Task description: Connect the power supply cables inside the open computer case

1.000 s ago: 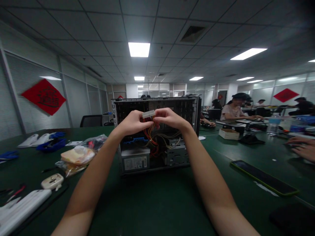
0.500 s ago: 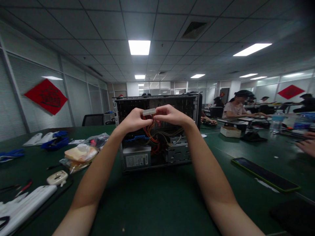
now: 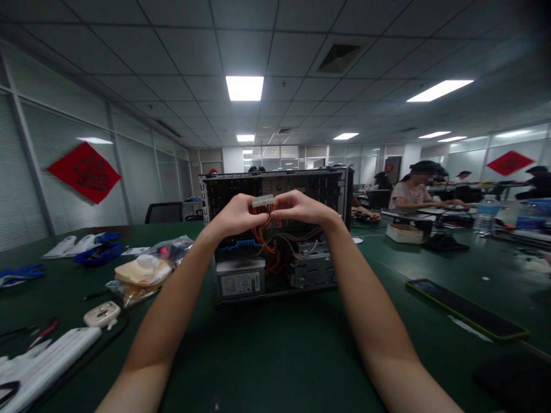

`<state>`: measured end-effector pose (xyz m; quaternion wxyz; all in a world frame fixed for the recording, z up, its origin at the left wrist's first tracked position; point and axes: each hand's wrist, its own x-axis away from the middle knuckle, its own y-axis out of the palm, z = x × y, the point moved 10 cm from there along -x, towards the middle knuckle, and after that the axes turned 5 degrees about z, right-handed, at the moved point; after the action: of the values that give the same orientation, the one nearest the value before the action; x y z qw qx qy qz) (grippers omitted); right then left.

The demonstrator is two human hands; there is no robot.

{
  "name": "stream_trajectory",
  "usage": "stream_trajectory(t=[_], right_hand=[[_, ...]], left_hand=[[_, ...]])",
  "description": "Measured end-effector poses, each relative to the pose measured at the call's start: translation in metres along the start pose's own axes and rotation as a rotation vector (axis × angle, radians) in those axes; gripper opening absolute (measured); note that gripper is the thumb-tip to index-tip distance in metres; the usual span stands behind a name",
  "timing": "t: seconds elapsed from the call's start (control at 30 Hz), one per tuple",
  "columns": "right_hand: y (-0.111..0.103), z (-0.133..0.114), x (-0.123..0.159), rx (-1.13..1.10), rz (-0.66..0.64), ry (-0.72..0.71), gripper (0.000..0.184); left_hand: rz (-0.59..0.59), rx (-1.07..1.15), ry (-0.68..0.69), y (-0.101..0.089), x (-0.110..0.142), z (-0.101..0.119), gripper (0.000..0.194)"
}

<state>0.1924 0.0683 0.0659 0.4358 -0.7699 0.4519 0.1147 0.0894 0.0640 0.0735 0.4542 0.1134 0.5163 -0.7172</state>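
Note:
An open computer case (image 3: 275, 293) lies on its side on the green table, its inside facing me. In front of it, my left hand (image 3: 236, 217) is closed on the left end of a white power connector (image 3: 262, 201). The fingers of my right hand (image 3: 301, 207) pinch at the connector's right end and its wires. Red, orange and yellow wires (image 3: 269, 244) run down from it into the case. A power supply (image 3: 241, 281) with a label fills the lower left corner, and a metal drive cage (image 3: 312, 269) sits at the lower right.
To the left are a clear plastic bag (image 3: 150, 267), a white power strip (image 3: 55, 358), a plug adapter (image 3: 102, 314) and blue-white gloves (image 3: 99, 252). A green-edged phone-like slab (image 3: 467, 308) and a small box (image 3: 404, 233) lie right. A person (image 3: 415, 189) sits beyond.
Both hands keep hold of the connector with hardly any movement. The whole view has shifted slightly downward in the picture. At the far right, another person's hand has pulled back toward the edge.

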Motion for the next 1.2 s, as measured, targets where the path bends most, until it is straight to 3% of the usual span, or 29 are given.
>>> stream_trajectory(t=[0.2, 0.37, 0.6, 0.77, 0.9, 1.03, 1.2], right_hand=[[0.001, 0.002, -0.001, -0.019, 0.004, -0.001, 0.038], [0.002, 0.004, -0.002, 0.013, 0.006, 0.015, 0.039], [0.014, 0.015, -0.006, -0.026, -0.054, 0.046, 0.045], [0.032, 0.019, -0.013, -0.022, -0.115, 0.022, 0.040], [0.028, 0.014, -0.025, 0.059, -0.013, -0.104, 0.031], [0.021, 0.024, -0.028, 0.041, 0.031, -0.092, 0.029], [0.035, 0.031, -0.020, -0.114, -0.098, 0.012, 0.034]], left_hand=[[-0.016, 0.040, 0.031, 0.002, -0.001, 0.001, 0.024], [-0.130, 0.092, 0.079, 0.011, 0.002, 0.008, 0.029], [0.010, -0.082, 0.093, -0.002, 0.001, 0.006, 0.019], [0.254, -0.241, 0.367, -0.028, 0.008, 0.033, 0.018], [0.230, -0.493, 0.605, -0.018, 0.018, 0.050, 0.025], [0.175, -0.694, 0.702, 0.000, 0.020, 0.054, 0.029], [0.080, -0.351, 0.544, -0.005, 0.017, 0.053, 0.022]])
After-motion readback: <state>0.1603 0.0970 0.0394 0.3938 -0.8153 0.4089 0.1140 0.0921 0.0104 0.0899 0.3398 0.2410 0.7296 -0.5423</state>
